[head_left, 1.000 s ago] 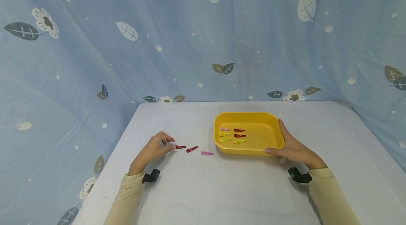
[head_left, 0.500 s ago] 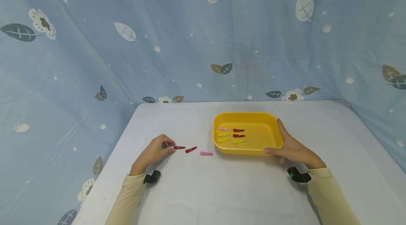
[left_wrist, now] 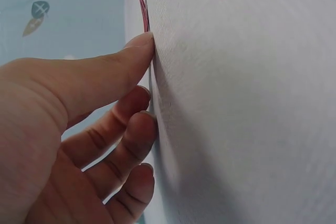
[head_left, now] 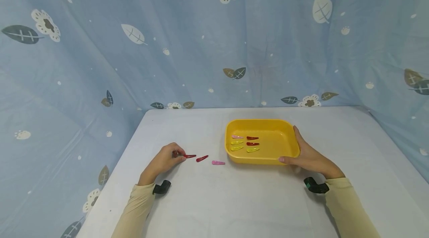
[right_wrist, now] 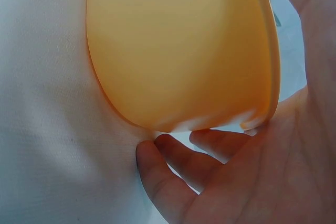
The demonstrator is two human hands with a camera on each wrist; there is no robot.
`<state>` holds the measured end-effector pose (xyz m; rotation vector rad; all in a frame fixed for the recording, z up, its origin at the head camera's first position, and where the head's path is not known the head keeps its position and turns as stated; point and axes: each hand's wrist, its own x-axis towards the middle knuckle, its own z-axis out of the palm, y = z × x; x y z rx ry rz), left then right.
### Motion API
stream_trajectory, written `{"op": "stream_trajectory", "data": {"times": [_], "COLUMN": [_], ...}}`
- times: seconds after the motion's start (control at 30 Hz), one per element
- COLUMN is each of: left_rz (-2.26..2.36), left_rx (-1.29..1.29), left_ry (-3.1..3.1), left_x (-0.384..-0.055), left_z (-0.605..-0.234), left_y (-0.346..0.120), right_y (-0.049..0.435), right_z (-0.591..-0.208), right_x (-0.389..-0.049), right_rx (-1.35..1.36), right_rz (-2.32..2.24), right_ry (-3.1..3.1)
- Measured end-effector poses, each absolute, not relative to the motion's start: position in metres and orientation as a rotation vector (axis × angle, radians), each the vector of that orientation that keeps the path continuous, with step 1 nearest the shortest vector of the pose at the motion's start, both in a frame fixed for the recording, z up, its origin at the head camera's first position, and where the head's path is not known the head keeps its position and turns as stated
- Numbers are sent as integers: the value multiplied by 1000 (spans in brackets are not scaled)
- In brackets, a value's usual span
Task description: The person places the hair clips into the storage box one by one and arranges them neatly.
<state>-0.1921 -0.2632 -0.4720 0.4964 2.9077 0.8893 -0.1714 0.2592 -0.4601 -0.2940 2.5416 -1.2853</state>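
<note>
My left hand [head_left: 164,159] is at the left part of the table, its thumb and finger pinching the left end of a dark red snap hair clip [head_left: 191,156]. Only the narrow end of this hair clip [left_wrist: 143,11] sticks out past the thumb in the left wrist view; the rest is hidden. Beside it lie a second red hair clip [head_left: 202,158] and a pink one [head_left: 218,162]. My right hand [head_left: 311,158] grips the right end of a yellow plastic tray [head_left: 276,139], thumb at the front wall. Fingers [right_wrist: 191,163] curve along the tray's outer end in the right wrist view.
Inside the tray, two columns of hair clips lie at the left: pink and yellow ones, then red ones [head_left: 253,143] above a yellow one [head_left: 253,150]. A white cloth [head_left: 248,200] covers the table. Blue patterned curtain [head_left: 187,44] hangs behind and at the sides.
My left fingers have closed a little on the end of the red hair clip. The right hand and tray stay in place; the head view shifted slightly.
</note>
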Motion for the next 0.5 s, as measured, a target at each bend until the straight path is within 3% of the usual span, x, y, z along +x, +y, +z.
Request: {"op": "stream_trajectory", "data": {"times": [0.5], "left_rz": [888], "left_rx": [512], "left_ry": [2901], "left_x": [-195], "left_z": [-472], "left_y": [-265], "right_y": [259], "right_z": [-461], "right_x": [-172], "right_rx": [-295], "right_rz": [-1287], "right_ry": [2546]}}
